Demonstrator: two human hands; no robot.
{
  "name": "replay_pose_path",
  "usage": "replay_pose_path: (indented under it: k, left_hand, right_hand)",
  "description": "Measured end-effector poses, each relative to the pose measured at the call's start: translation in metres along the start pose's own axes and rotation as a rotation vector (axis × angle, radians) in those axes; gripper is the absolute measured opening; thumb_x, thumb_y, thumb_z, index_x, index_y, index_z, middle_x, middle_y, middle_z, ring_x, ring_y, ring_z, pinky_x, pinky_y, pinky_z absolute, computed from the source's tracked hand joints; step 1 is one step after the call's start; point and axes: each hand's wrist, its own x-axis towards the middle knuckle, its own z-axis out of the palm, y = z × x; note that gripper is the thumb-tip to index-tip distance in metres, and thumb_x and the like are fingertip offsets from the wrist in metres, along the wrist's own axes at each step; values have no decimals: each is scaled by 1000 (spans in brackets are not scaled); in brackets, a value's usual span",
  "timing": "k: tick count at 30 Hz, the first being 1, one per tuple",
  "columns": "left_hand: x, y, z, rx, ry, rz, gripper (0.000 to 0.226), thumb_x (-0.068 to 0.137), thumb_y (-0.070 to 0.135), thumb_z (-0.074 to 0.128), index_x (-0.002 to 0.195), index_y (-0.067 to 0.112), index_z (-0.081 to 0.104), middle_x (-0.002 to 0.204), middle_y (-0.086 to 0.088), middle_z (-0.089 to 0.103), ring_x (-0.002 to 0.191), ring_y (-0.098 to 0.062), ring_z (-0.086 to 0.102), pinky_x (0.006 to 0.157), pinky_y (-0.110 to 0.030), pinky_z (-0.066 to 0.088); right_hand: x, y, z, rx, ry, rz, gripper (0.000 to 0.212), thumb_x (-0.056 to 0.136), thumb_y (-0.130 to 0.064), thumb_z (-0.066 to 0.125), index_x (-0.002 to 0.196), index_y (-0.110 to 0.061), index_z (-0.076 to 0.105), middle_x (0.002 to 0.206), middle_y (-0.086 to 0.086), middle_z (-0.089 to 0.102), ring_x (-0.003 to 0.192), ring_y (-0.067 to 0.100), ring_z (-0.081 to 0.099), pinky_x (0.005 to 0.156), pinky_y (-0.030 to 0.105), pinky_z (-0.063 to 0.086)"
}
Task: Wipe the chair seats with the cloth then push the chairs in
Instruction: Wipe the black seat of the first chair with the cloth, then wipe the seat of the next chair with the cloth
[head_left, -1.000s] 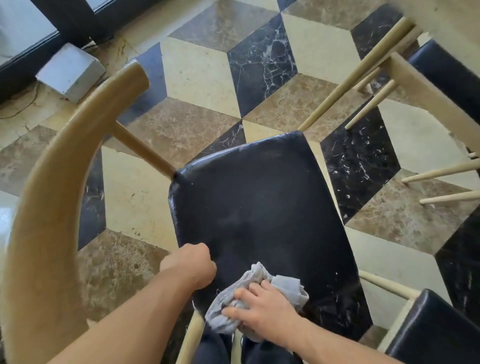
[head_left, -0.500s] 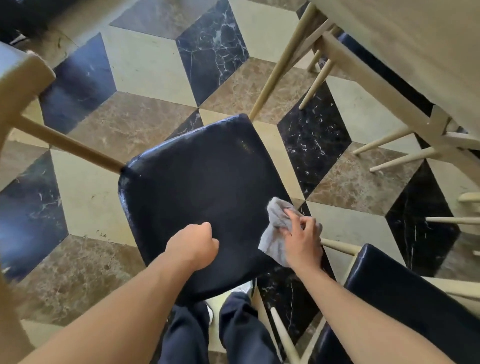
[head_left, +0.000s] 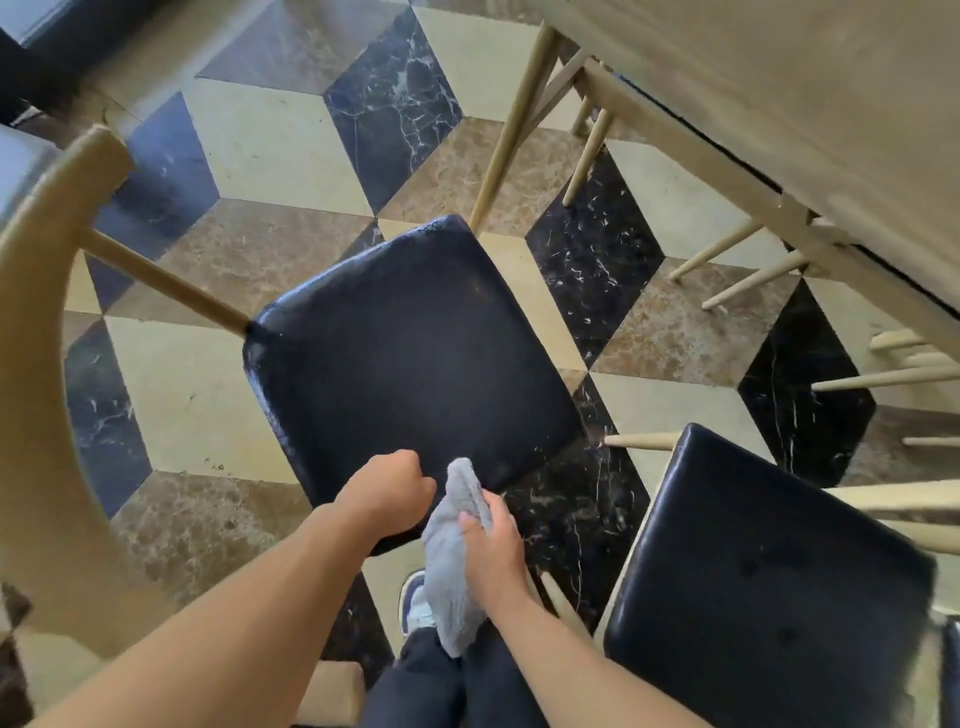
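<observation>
My right hand (head_left: 488, 540) pinched the grey cloth (head_left: 451, 577) just off the near edge of the black chair seat (head_left: 410, 364); my left hand (head_left: 387, 493) hovered fisted, empty. Dangling cloth risked slipping or snagging while pushing.

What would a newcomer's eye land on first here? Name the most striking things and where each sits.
First the black chair seat in the middle, glossy against the cube-patterned marble floor. Next, at its near edge, the two hands: the right hand grips a grey cloth that hangs off the seat, while the left hand is curled by the seat's front edge. A second black seat sits at lower right, under the pale wooden table.
</observation>
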Motion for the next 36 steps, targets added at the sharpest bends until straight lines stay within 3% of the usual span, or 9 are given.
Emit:
replay_pose_path:
  k: [6, 8, 11, 14, 19, 23, 27, 32, 36]
  left_hand:
    - [-66, 18, -24, 9, 62, 144, 18, 92, 28, 46, 86, 14, 56, 82, -3, 63, 73, -22, 60, 61, -34, 48]
    - [-91, 30, -29, -29, 76, 206, 18, 92, 28, 46, 87, 14, 57, 82, -4, 63, 72, -23, 60, 64, -35, 53]
    - [-131, 53, -40, -65, 103, 339, 16, 92, 31, 48, 80, 21, 53, 77, 1, 62, 66, -16, 57, 52, -29, 40]
    - [-168, 77, -42, -91, 120, 432, 16, 93, 36, 50, 79, 28, 51, 77, 6, 61, 66, -11, 56, 51, -22, 34]
    - [-201, 108, -22, -57, 76, 490, 19, 92, 45, 50, 82, 29, 53, 77, 5, 63, 67, -12, 60, 51, -23, 39]
    - [-226, 142, 8, -30, 59, 524, 19, 93, 48, 52, 87, 30, 53, 80, 6, 63, 69, -12, 61, 52, -27, 47]
    - [-250, 163, 38, 7, 83, 543, 17, 94, 45, 52, 90, 29, 56, 81, 7, 62, 71, -12, 61, 57, -27, 51]
    - [-300, 163, 83, -25, 158, 419, 11, 91, 32, 55, 80, 33, 57, 77, 6, 64, 67, -14, 63, 53, -25, 46]
    - [-325, 146, 108, -45, 189, 254, 15, 89, 25, 50, 86, 19, 64, 80, -4, 68, 70, -24, 67, 61, -38, 59]
  right_hand:
    - [-58, -54, -61, 53, 208, -47, 41, 102, -32, 53, 142, -25, 49, 134, 3, 59, 123, 21, 55, 106, 39, 46]
    - [-79, -71, -87, 38, 284, -73, 42, 102, -38, 51, 143, -26, 48, 132, -1, 58, 122, 19, 54, 102, 36, 45]
    - [-115, -93, -130, 132, 407, -139, 44, 102, -44, 50, 143, -28, 47, 120, -12, 57, 114, 15, 55, 97, 36, 50]
    - [-158, -102, -170, 208, 505, -199, 40, 101, -48, 48, 139, -34, 49, 102, -26, 54, 98, 7, 56, 80, 27, 50]
    - [-208, -86, -211, 164, 493, -200, 38, 103, -49, 44, 136, -32, 54, 116, -11, 59, 108, 11, 58, 90, 34, 51]
    - [-238, -56, -236, 114, 467, -220, 23, 103, -47, 44, 122, -37, 55, 100, -22, 59, 94, 0, 60, 76, 24, 50]
    - [-263, -33, -263, 127, 436, -225, 29, 104, -45, 43, 126, -32, 55, 99, -22, 59, 91, -2, 59, 70, 18, 47]
    - [-308, 19, -299, 176, 292, -262, 27, 105, -41, 43, 124, -32, 59, 104, -17, 63, 100, 5, 61, 85, 29, 50]
    - [-310, 58, -272, -40, 187, -260, 40, 106, -36, 38, 141, -20, 53, 133, 8, 60, 122, 28, 55, 99, 37, 42]
